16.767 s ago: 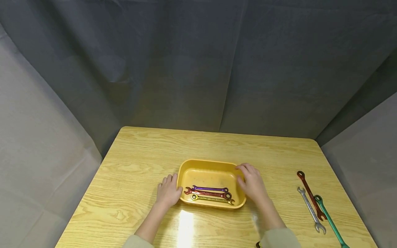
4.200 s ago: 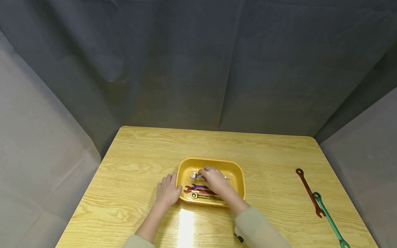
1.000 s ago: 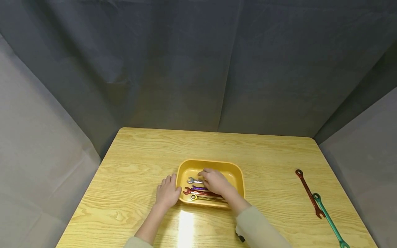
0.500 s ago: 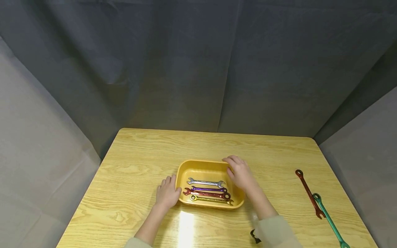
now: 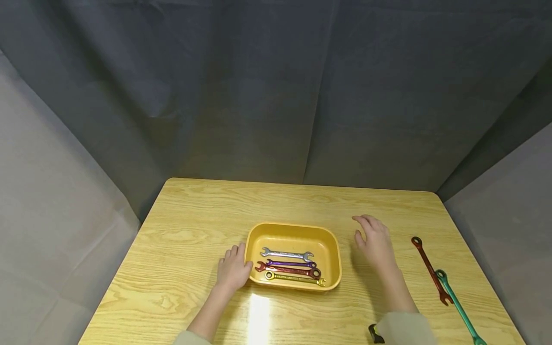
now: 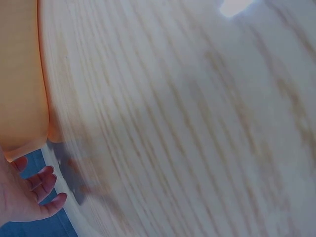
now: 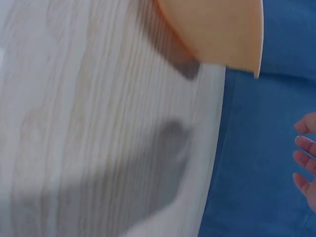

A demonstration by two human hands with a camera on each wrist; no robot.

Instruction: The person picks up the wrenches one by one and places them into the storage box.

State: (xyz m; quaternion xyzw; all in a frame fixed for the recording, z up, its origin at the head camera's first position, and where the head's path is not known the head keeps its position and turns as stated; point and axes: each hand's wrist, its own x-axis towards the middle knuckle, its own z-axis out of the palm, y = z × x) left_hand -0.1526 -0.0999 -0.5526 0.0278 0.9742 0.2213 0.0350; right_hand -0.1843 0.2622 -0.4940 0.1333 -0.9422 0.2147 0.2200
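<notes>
Yellow tray [image 5: 332,251] holds silver [image 5: 286,254], purple [image 5: 290,263], red [image 5: 288,270] and gold [image 5: 295,278] wrenches; table [image 5: 194,225] pale wood-grained

Pale beige long sleeves [image 5: 401,330]

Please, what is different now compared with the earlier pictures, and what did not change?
The silver wrench, earlier on the table at the right, now lies in the yellow tray behind the purple one. The right hand let it go and moved out of the tray to the right, empty. The left hand stays at the tray's left edge; the red wrench and green wrench remain on the table.
</notes>
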